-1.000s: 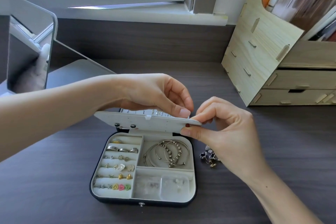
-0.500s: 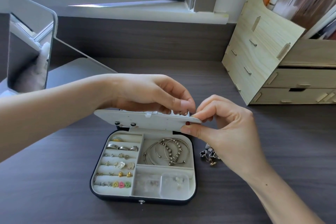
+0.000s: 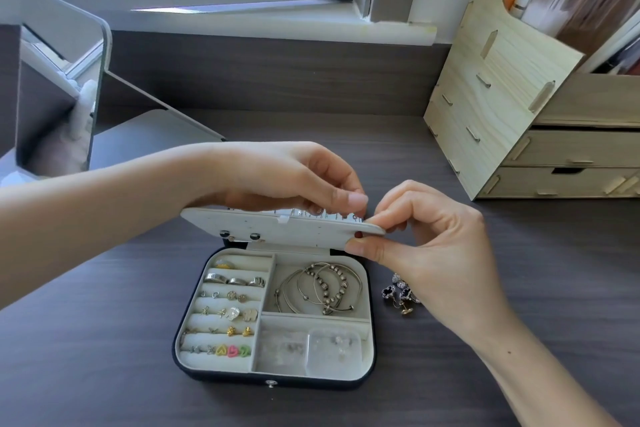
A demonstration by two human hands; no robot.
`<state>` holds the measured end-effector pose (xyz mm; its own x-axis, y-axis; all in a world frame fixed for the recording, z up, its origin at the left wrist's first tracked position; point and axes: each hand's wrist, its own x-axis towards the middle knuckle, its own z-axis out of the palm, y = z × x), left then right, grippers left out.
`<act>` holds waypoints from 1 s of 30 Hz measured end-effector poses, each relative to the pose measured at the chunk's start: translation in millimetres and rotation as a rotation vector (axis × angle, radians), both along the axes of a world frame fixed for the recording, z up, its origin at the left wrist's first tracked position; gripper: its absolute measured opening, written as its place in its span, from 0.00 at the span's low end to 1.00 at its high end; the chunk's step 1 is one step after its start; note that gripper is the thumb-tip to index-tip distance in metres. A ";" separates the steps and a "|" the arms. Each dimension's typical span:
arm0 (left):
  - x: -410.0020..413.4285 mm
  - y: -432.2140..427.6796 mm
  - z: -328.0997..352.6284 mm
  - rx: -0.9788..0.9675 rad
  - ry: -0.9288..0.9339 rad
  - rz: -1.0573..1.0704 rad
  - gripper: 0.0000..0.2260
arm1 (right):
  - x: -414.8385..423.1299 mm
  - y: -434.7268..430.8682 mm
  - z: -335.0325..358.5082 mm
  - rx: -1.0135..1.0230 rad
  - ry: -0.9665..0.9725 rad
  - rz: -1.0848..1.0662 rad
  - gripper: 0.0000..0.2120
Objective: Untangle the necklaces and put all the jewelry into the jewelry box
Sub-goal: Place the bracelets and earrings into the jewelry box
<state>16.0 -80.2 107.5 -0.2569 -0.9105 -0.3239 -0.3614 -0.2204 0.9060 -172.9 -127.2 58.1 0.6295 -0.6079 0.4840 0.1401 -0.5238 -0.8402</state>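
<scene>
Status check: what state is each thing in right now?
jewelry box, open.
earring panel, raised over the box's back edge.
left hand, pinching the panel's top edge.
right hand, pinching the panel's right corner.
bangles, inside the box's rear right compartment.
loose earrings, outside, right of the box.
organizer drawers, shut.

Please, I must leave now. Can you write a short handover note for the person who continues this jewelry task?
Left hand grips the hinged earring panel from above; right hand pinches its right corner.
Done: jewelry box lies open on the desk, rings and studs at left, bangles at upper right.
Left to do: loose earrings lie on the desk right of the box. No necklace is in view.
</scene>
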 end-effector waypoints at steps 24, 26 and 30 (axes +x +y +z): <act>0.0 -4.9 5.1 -0.012 -0.022 -0.056 0.07 | -0.1 0.1 -0.1 0.008 0.002 0.004 0.09; -2.0 -4.1 4.4 -0.030 -0.105 -0.062 0.09 | 0.2 0.2 -0.4 0.002 0.000 0.005 0.09; -1.9 -2.6 6.7 -0.045 -0.135 -0.063 0.11 | 0.5 0.3 -1.1 0.010 -0.007 0.003 0.10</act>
<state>14.1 -82.8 114.2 -0.2706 -0.9083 -0.3189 -0.4921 -0.1542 0.8567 -172.3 -126.9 57.0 0.6279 -0.6110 0.4822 0.1472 -0.5151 -0.8444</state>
